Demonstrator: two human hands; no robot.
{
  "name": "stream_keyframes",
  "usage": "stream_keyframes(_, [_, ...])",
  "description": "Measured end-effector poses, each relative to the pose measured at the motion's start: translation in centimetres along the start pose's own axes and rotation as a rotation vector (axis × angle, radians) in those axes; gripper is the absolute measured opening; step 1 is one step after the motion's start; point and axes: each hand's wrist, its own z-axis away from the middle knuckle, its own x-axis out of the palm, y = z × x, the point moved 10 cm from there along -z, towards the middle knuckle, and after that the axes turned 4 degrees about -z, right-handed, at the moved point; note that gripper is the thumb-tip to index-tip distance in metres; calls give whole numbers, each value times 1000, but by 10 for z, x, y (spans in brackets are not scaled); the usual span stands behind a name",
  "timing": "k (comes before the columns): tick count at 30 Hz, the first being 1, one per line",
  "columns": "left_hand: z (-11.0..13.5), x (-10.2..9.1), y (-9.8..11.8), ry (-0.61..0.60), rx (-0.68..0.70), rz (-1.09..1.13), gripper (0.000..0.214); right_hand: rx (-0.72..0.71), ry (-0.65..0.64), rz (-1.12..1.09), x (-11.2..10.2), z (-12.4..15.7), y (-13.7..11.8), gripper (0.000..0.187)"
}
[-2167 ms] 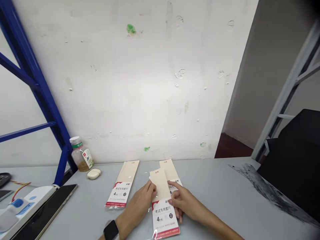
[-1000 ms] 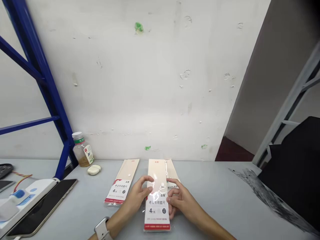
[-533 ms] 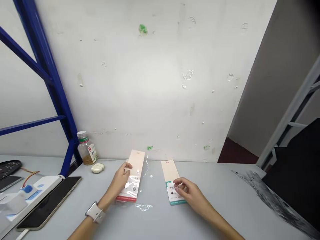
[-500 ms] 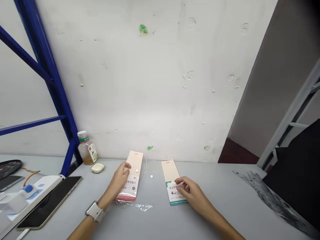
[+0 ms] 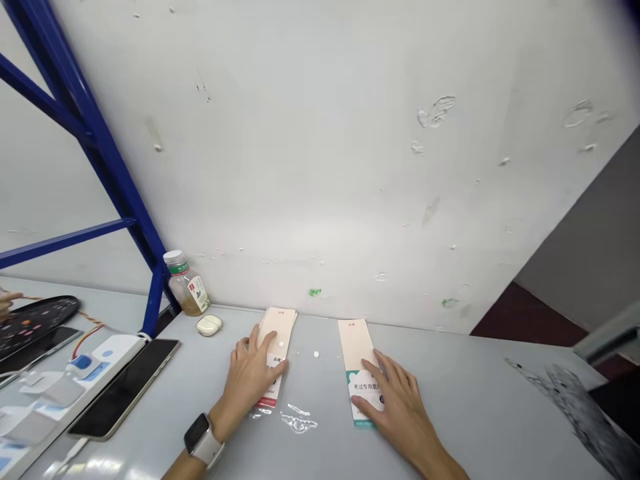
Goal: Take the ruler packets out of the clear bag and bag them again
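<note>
Two cream paper packs of exam ruler sets with printed labels lie on the grey table. The left one is a small stack with a red-trimmed pack (image 5: 276, 340), and my left hand (image 5: 253, 377) rests on it with spread fingers, hiding most of the label. My right hand (image 5: 395, 407) lies flat with its fingers apart over the lower end of the green-trimmed pack (image 5: 356, 345). A gap of table separates the two packs. A smartwatch (image 5: 203, 440) sits on my left wrist.
At the wall stand a jar with amber contents (image 5: 186, 283) and a white earbud case (image 5: 209, 325). To the left lie a tablet (image 5: 125, 387), a power strip (image 5: 75, 380) and a black remote (image 5: 35, 317). Another person's fingers (image 5: 6, 301) show at the far left edge. A blue shelf frame (image 5: 100, 187) rises beside the table.
Both hands have gone from pinching the packs to lying flat on them, fingers spread. The view has tilted and moved closer. The packs stay in about the same places.
</note>
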Motion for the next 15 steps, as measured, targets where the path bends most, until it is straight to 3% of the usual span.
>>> stream_keyframes(9, [2, -9, 4, 21, 56, -115, 42, 42, 10, -24, 3, -4, 6, 40])
stream_keyframes(15, [0, -7, 5, 48, 62, -118, 41, 66, -2, -18, 3, -5, 4, 39])
